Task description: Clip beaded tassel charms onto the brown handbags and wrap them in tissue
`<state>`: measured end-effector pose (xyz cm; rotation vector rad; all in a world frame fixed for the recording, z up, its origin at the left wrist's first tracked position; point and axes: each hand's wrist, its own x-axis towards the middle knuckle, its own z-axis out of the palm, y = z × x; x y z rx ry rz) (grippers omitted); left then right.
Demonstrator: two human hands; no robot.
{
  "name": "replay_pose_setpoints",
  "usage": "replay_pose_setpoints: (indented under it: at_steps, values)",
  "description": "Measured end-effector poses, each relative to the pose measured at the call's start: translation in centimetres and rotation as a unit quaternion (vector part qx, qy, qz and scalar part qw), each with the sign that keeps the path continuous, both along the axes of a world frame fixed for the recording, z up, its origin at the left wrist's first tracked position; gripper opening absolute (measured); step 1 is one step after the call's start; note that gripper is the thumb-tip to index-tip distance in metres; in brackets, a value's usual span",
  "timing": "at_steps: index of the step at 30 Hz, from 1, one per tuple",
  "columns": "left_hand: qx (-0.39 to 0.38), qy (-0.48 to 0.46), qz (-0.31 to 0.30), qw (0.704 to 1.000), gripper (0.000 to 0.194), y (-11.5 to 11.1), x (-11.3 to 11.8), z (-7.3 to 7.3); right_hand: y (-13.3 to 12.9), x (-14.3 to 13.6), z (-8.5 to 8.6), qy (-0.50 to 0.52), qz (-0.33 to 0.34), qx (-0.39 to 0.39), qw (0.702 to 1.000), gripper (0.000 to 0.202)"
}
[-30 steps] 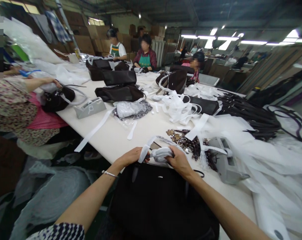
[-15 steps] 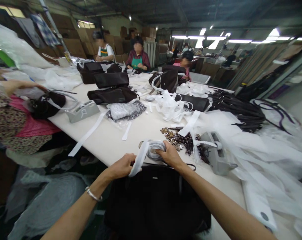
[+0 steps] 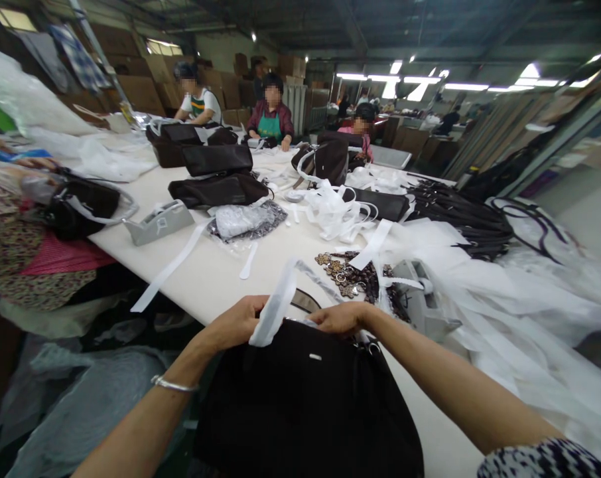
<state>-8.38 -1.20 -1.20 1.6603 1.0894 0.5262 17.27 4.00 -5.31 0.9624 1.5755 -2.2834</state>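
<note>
A black bag (image 3: 305, 405) lies against the near table edge, in front of me. My left hand (image 3: 233, 324) grips a white wrapping strip (image 3: 275, 305) at the bag's top left. The strip rises from that hand and arcs over toward my right hand (image 3: 341, 317), which presses down on the bag's top edge where the wrapped handle sits. A silver bracelet is on my left wrist. The handle itself is mostly hidden behind my hands.
A pile of metal fittings (image 3: 347, 275) and a grey tape dispenser (image 3: 422, 302) lie just beyond my hands. White sheets (image 3: 519, 312) cover the right. Another dispenser (image 3: 158, 222), dark bags (image 3: 218, 189) and seated workers (image 3: 270, 113) fill the long table (image 3: 215, 272).
My hands came down from the table surface onto the bag's top edge. The bundled white wrap has unrolled into a longer strip arcing upward. The view swung slightly left.
</note>
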Motion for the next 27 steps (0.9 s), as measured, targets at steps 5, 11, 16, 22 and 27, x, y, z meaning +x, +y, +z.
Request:
replay_pose_setpoints:
  at_steps: [5,11,16,22,27]
  values:
    - [-0.014,0.002,-0.020,1.000,0.014,1.9,-0.2,-2.3,-0.9,1.1,0.6,0.072,-0.094,-0.053,0.992,0.061]
    - [-0.055,-0.041,-0.044,0.997,0.023,2.8,-0.2,-3.3,-1.5,0.5,-1.7,-0.008,-0.024,-0.046,0.999,0.048]
    - [-0.125,-0.114,-0.073,0.983,0.027,2.3,-0.6,-2.4,-0.7,-0.1,-2.2,0.055,-0.130,-0.075,0.987,0.042]
    - [-0.141,-0.127,-0.093,0.977,0.036,2.2,-0.9,-2.5,0.9,-1.0,-1.6,0.185,-0.302,-0.043,0.934,0.038]
    - [-0.123,-0.124,-0.117,0.978,0.036,2.1,-0.5,-1.9,1.6,-1.8,-1.7,0.223,-0.292,-0.029,0.930,0.041]
